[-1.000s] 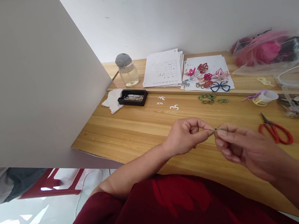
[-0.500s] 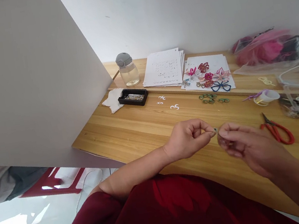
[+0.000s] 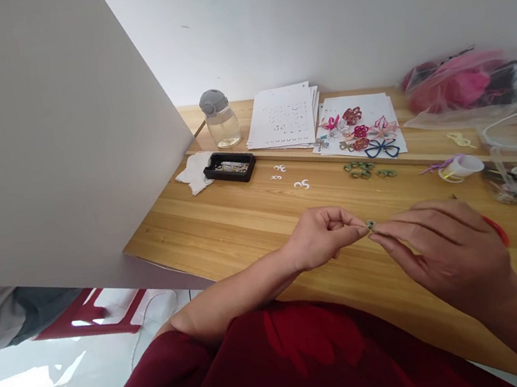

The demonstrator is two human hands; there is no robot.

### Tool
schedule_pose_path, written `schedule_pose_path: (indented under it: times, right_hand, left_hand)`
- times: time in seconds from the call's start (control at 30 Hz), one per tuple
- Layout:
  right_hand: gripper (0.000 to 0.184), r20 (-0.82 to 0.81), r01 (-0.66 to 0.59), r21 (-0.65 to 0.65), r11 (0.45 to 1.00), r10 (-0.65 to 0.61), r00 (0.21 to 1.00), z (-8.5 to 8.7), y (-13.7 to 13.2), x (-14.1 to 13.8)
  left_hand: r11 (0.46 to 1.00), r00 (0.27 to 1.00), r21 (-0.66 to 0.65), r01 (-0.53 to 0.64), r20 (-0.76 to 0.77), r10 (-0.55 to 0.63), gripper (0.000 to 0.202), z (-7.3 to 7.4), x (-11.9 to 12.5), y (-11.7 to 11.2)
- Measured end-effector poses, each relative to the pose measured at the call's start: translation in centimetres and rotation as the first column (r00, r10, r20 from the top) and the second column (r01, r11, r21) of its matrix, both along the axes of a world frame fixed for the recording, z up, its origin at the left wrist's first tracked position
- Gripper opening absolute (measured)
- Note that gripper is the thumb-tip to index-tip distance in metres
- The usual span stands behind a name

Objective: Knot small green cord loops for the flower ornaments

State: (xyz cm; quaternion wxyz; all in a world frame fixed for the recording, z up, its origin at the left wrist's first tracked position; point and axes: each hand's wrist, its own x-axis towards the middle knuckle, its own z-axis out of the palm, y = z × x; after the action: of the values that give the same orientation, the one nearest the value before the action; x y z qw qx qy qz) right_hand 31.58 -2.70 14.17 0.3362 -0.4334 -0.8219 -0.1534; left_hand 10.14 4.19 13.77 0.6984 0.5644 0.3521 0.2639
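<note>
A small green curled piece [image 3: 370,225] is held above the table, pinched between the thumb and forefinger of my left hand [image 3: 326,235]. From the right, the thumb and fingertips of my right hand [image 3: 443,246] close on its other edge. My fingers cover most of the piece. Similar green curled pieces [image 3: 359,171] lie behind it on the table. Red-handled scissors [image 3: 498,230] are largely hidden behind my right hand. White crescent paper cutouts [image 3: 301,184] rest further left.
A black tray [image 3: 231,175] of small beads sits on a white cloth [image 3: 195,172]. Behind are a water bottle [image 3: 222,124], paper sheets [image 3: 279,118] and colourful wire-like flowers [image 3: 359,132]. To the right are a spool [image 3: 464,167] and plastic bags [image 3: 462,86]. A grey panel [image 3: 48,135] borders the left.
My right hand has turned palm-down and moved slightly left, its fingertips now meeting the green piece. It now covers most of the scissors. My left hand has barely moved.
</note>
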Motion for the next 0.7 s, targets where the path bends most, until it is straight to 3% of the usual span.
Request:
schedule_pose_path:
  times: [0.07, 0.1, 0.13, 0.17, 0.23, 0.27, 0.3, 0.33, 0.37, 0.43, 0.47, 0.5, 0.53, 0.6, 0.67, 0.7]
  right_hand:
    - [0.006, -0.211, 0.014, -0.203, 0.979, -0.057, 0.976, 0.3, 0.1, -0.5]
    - [0.007, -0.364, -0.018, -0.375, 0.927, -0.129, 0.923, 0.5, 0.1, -0.9]
    - [0.019, -0.509, -0.108, -0.554, 0.826, -0.234, 0.828, 0.6, 0.1, -1.3]
    - [0.029, -0.615, -0.253, -0.689, 0.679, -0.363, 0.700, 0.7, 0.0, -1.8]
    - [0.039, -0.657, -0.562, -0.735, 0.378, -0.602, 0.454, 0.7, -0.1, -2.4]
    - [0.042, -0.640, -0.647, -0.700, 0.303, -0.668, 0.379, 0.6, -0.2, -2.6]
    - [0.043, -0.634, -0.669, -0.685, 0.288, -0.687, 0.353, 0.5, -0.3, -2.6]
    - [0.042, -0.650, -0.635, -0.701, 0.325, -0.656, 0.383, 0.4, -0.4, -2.4]
    - [0.041, -0.671, -0.543, -0.731, 0.414, -0.584, 0.457, 0.3, -0.4, -2.1]
    - [0.038, -0.627, -0.247, -0.672, 0.699, -0.358, 0.692, 0.1, -0.3, -1.3]
    - [0.037, -0.533, -0.109, -0.542, 0.833, -0.241, 0.811, 0.1, -0.2, -0.9]
    - [0.036, -0.405, -0.018, -0.377, 0.926, -0.147, 0.902, 0.2, 0.0, -0.5]
    - [0.033, -0.273, 0.019, -0.221, 0.975, -0.080, 0.959, 0.3, 0.1, -0.3]
    - [0.025, -0.082, -0.018, -0.039, 0.999, 0.014, 0.997, 0.5, 0.1, -0.1]
    - [0.018, -0.079, -0.041, -0.040, 0.998, 0.038, 0.996, 0.6, 0.1, -0.5]
    - [0.011, -0.144, -0.029, -0.103, 0.994, 0.014, 0.989, 0.7, 0.0, -0.7]
  left_hand:
    - [0.999, 1.000, 0.051, -0.011, -0.011, 0.012, 0.046, 0.0, 0.1, -0.4]
    - [0.995, 1.000, 0.094, -0.021, -0.015, 0.022, 0.044, 0.1, 0.1, -0.6]
    - [0.988, 0.999, 0.148, -0.033, -0.014, 0.035, 0.041, 0.1, 0.1, -0.8]
    - [0.977, 0.999, 0.209, -0.044, -0.011, 0.048, 0.037, 0.1, 0.1, -0.9]
    - [0.948, 0.998, 0.314, -0.058, -0.008, 0.064, 0.029, 0.0, 0.1, -1.0]
    - [0.940, 0.998, 0.337, -0.061, -0.011, 0.068, 0.028, 0.0, 0.1, -1.0]
    - [0.941, 0.998, 0.332, -0.061, -0.013, 0.069, 0.029, -0.1, 0.0, -1.0]
    - [0.953, 0.998, 0.296, -0.059, -0.011, 0.065, 0.032, -0.1, -0.1, -0.8]
    - [0.969, 0.998, 0.241, -0.055, -0.004, 0.058, 0.036, -0.2, -0.2, -0.7]
    - [0.992, 0.999, 0.119, -0.039, 0.018, 0.037, 0.045, -0.2, -0.3, -0.3]
    - [0.997, 0.999, 0.069, -0.026, 0.027, 0.025, 0.047, -0.2, -0.4, -0.2]
    - [0.999, 0.999, 0.030, -0.014, 0.035, 0.013, 0.049, -0.2, -0.5, 0.0]
    - [1.000, 0.999, 0.004, -0.004, 0.040, 0.004, 0.050, -0.2, -0.5, 0.0]
    - [1.000, 0.999, -0.015, 0.006, 0.051, -0.006, 0.050, -0.2, -0.5, 0.0]
    - [1.000, 0.999, 0.009, 0.012, 0.045, -0.013, 0.048, -0.2, -0.4, -0.3]
    - [0.999, 1.000, 0.044, 0.006, 0.030, -0.008, 0.047, -0.2, -0.4, -0.5]
